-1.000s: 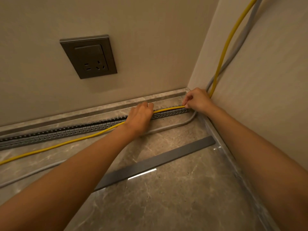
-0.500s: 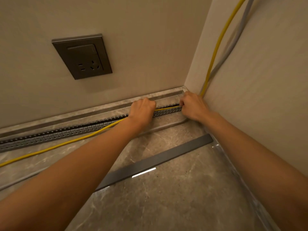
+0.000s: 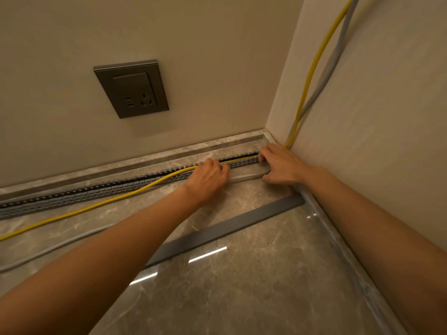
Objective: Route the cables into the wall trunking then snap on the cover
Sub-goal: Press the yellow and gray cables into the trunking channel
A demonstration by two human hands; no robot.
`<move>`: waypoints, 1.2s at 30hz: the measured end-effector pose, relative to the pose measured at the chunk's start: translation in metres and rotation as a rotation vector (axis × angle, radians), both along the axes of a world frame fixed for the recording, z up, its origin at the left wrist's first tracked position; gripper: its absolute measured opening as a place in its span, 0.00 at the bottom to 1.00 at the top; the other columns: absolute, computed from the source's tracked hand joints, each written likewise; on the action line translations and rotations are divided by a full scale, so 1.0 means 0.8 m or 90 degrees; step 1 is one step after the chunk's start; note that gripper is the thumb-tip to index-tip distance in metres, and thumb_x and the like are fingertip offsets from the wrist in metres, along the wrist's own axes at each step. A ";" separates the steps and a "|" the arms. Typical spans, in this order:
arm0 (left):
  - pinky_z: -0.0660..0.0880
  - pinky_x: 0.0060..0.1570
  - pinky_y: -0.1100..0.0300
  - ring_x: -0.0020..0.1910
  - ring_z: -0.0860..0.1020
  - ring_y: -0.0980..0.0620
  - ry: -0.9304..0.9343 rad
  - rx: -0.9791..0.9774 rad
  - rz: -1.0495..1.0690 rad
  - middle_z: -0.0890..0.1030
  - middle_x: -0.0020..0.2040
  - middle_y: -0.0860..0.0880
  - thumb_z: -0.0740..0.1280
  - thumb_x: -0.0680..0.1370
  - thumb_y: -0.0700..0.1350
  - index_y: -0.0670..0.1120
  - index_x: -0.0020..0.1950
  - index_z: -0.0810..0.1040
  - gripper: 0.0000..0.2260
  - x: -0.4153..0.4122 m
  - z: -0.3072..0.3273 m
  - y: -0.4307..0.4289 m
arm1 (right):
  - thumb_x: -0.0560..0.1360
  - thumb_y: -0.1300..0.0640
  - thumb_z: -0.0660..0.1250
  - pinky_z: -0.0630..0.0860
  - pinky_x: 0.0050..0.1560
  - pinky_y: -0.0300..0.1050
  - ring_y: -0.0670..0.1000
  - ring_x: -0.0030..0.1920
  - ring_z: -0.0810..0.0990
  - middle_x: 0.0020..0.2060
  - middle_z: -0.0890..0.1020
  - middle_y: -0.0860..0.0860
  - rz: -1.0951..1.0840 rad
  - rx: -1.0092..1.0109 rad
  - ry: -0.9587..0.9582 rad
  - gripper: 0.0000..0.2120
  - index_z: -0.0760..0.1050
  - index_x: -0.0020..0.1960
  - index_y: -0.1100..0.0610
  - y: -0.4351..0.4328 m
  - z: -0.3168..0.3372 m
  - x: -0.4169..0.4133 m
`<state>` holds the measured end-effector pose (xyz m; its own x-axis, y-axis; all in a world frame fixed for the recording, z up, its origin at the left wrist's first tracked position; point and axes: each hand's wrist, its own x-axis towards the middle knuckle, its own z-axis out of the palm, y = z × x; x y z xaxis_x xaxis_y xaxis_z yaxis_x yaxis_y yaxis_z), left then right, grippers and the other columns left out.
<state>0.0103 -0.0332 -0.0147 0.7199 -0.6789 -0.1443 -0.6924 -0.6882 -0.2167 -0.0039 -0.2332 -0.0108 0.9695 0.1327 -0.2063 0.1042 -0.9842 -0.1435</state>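
A grey slotted trunking [image 3: 79,193] runs along the foot of the back wall to the right corner. A yellow cable [image 3: 314,66] comes down the right wall, lies inside the trunking between my hands, then leaves it and trails left over the floor. My left hand [image 3: 208,178] presses the yellow cable at the trunking, fingers curled on it. My right hand [image 3: 278,165] rests at the trunking's corner end, fingertips on the cable. A grey cable [image 3: 244,176] curves on the floor in front of the trunking. The flat grey cover strip [image 3: 225,229] lies on the floor.
A dark wall socket [image 3: 131,89] sits on the back wall above the trunking. A stone skirting [image 3: 145,155] lines both walls. The floor is glossy marble tile [image 3: 254,286] with light reflections.
Both hands moved down from lifting the yellow cable to pressing it into the trunking near the corner; the stretch between them now sits in the channel. My right hand flattened out.
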 end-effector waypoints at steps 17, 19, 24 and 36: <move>0.73 0.45 0.48 0.50 0.77 0.37 0.107 -0.310 0.193 0.79 0.54 0.37 0.60 0.79 0.34 0.38 0.55 0.73 0.07 0.023 -0.003 0.016 | 0.77 0.71 0.53 0.66 0.69 0.52 0.61 0.54 0.77 0.51 0.79 0.62 0.091 -0.142 -0.083 0.17 0.61 0.65 0.66 0.006 -0.003 0.001; 0.74 0.45 0.48 0.49 0.77 0.38 0.098 -0.350 0.193 0.78 0.53 0.38 0.61 0.78 0.33 0.37 0.52 0.75 0.05 0.025 -0.007 0.019 | 0.77 0.70 0.54 0.73 0.55 0.52 0.61 0.54 0.76 0.53 0.78 0.63 0.061 -0.105 -0.073 0.18 0.60 0.66 0.64 0.007 0.001 0.005; 0.73 0.45 0.50 0.48 0.77 0.41 0.069 -0.282 0.159 0.76 0.53 0.38 0.62 0.79 0.36 0.36 0.49 0.78 0.06 0.025 -0.007 0.022 | 0.77 0.65 0.57 0.65 0.37 0.43 0.54 0.43 0.71 0.39 0.74 0.55 -0.011 0.036 -0.021 0.06 0.64 0.46 0.57 0.001 0.013 0.016; 0.73 0.48 0.49 0.52 0.78 0.38 0.079 -0.268 0.280 0.78 0.55 0.37 0.59 0.81 0.42 0.34 0.51 0.79 0.13 0.027 0.008 -0.001 | 0.80 0.53 0.57 0.65 0.46 0.46 0.58 0.50 0.76 0.49 0.77 0.61 -0.053 0.005 0.085 0.08 0.64 0.50 0.58 0.004 0.012 0.036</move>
<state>0.0316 -0.0340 -0.0085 0.9404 -0.3389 -0.0300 -0.3265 -0.9239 0.1996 0.0252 -0.2303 -0.0014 0.9411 0.0557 -0.3335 0.0025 -0.9875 -0.1579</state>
